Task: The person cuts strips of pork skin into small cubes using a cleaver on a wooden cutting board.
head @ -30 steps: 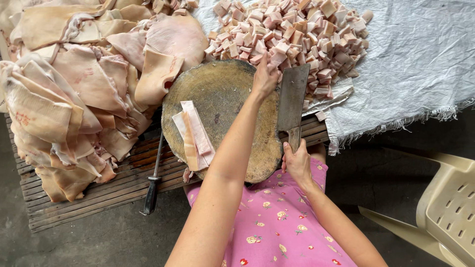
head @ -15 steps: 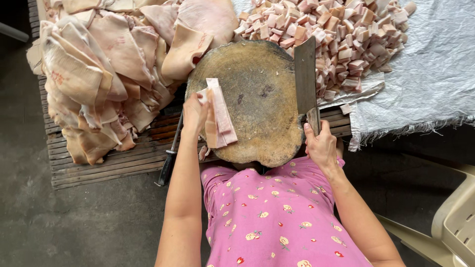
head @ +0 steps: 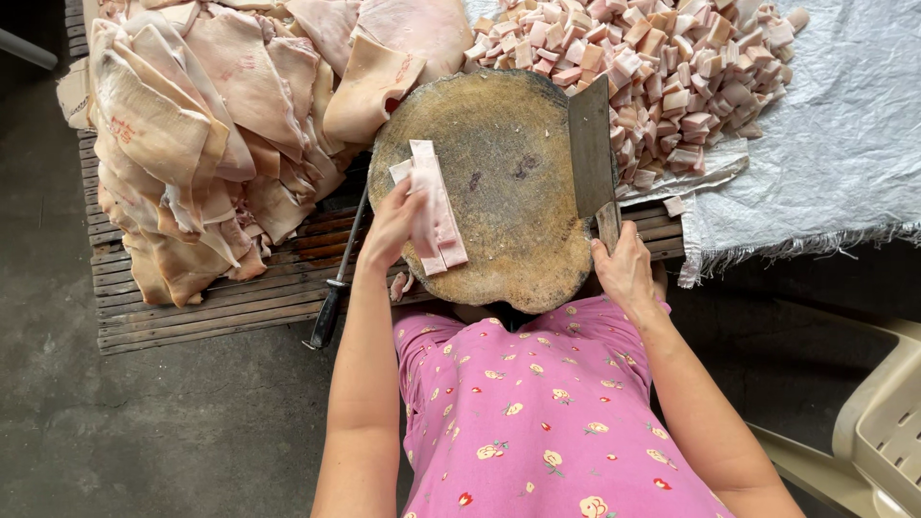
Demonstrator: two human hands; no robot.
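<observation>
Pale pink fat strips [head: 436, 206]: stacked at 9 o'clock on the block [head: 499, 182]. Likely soft, greasy, limp; best held flat from above. Left hand [head: 393, 225] fingers curled, pressing the stack. Right hand [head: 624, 273] wrapped around the cleaver [head: 590, 149] handle at 4 o'clock.

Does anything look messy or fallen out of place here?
One small pink cube lies alone on the wooden slats, apart from the cube pile on the white sheet. Another scrap hangs beside the round chopping block, below the left hand.
</observation>
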